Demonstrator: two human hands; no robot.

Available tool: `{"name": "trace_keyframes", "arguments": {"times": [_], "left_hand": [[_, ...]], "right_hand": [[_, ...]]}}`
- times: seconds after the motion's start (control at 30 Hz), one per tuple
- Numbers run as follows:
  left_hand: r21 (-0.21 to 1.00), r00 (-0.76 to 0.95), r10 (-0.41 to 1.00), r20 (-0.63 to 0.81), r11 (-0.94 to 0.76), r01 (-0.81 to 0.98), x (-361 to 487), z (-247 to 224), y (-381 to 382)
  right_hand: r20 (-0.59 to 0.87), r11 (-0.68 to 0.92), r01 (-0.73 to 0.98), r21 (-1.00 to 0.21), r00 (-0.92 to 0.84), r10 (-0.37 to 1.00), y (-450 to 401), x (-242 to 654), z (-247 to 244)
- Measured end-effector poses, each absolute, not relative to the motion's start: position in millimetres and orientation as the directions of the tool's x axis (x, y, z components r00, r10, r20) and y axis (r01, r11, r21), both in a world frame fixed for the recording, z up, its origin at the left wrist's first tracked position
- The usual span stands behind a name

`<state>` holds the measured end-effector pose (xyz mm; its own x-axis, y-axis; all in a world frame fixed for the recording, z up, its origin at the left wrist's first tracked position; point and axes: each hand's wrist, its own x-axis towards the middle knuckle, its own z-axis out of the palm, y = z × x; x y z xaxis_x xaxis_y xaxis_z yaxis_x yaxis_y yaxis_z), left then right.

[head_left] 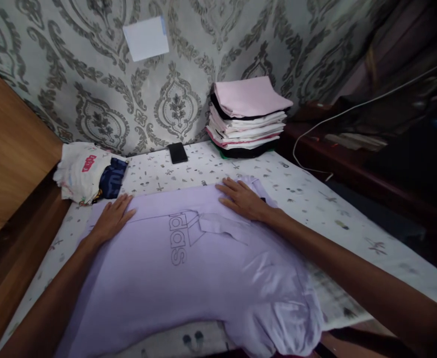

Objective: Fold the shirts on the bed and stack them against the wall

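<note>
A lilac garment (139, 278) with outlined lettering lies spread on a white patterned sheet (300, 199). Its far part is laid over in a band, and the near right part is wrinkled and bunched. On the garment's far left part, my left hand (114, 216) lies flat with its fingers spread. My right hand (242, 199) rests palm down near the far right corner, fingers apart. Neither hand grips the cloth.
A stack of folded clothes (248, 124) stands at the back right, against the patterned wall. Beside a wooden panel (13, 149) on the left is a pile of light and navy clothes (87, 171). A black phone (177, 153) lies at the back. A white cable (337, 115) hangs at right.
</note>
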<state>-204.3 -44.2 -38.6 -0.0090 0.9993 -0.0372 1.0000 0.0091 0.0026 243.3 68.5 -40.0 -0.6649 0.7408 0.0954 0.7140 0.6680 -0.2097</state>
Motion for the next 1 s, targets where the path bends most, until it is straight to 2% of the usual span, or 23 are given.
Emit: {"name": "trace_keyframes", "arguments": {"times": [0.13, 0.23, 0.4, 0.57, 0.77, 1.0], "left_hand": [[0.011, -0.020, 1.000, 0.012, 0.020, 1.000, -201, -36, -48], [0.021, -0.014, 1.000, 0.028, 0.014, 1.000, -199, -37, -49], [0.032, -0.016, 0.999, 0.042, 0.014, 0.999, -204, -40, -50], [0.030, -0.030, 0.997, 0.067, 0.028, 0.999, -208, -45, -52], [0.018, -0.066, 0.996, 0.065, 0.065, 0.998, -222, -48, -63], [0.008, -0.082, 0.988, 0.128, 0.082, 0.997, -237, -54, -71]], "right_hand": [[0.160, 0.772, 0.587, -0.244, -0.761, 0.629, 25, 237, -30], [0.126, 0.830, 0.481, -0.283, -0.839, 0.530, -11, 235, -30], [0.080, 0.806, 0.476, -0.351, -0.843, 0.532, -37, 247, -32], [0.149, 0.721, 0.575, -0.386, -0.733, 0.664, -3, 255, -28], [0.100, 0.427, 0.840, -0.334, -0.419, 0.902, 72, 272, -39], [0.164, 0.272, 0.892, -0.360, -0.227, 0.960, 112, 306, -37]]}}
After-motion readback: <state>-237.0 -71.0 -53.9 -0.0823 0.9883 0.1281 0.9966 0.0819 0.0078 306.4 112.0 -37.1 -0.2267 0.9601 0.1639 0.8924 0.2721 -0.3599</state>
